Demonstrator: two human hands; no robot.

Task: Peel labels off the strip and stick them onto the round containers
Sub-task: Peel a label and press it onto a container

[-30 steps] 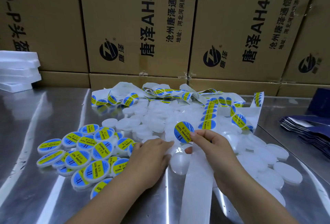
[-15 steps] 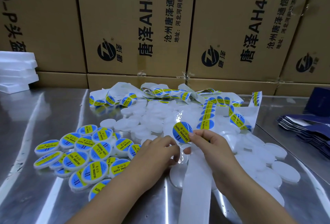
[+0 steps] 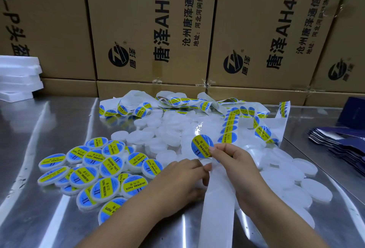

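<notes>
Boxes [image 3: 150, 30]: four tall ones, far behind both grips.
Bench [image 3: 49, 129]: one, under everything.
Strip [image 3: 219, 198]: could slide or curl if it is let go; one, running under the right grip.
Plain tubs [image 3: 169, 141]: too many to count, behind and right of the grips.
Done tubs [image 3: 110, 164]: about eighteen, left of the left grip.
Left hand [image 3: 181, 182]: one, by the strip's edge; I cannot tell what its grip holds.
Right hand [image 3: 235, 160]: one; its grip pinches the label's edge.
Label [image 3: 200, 145]: could fold, stick to itself or go on crooked; one, just above the right grip.
</notes>
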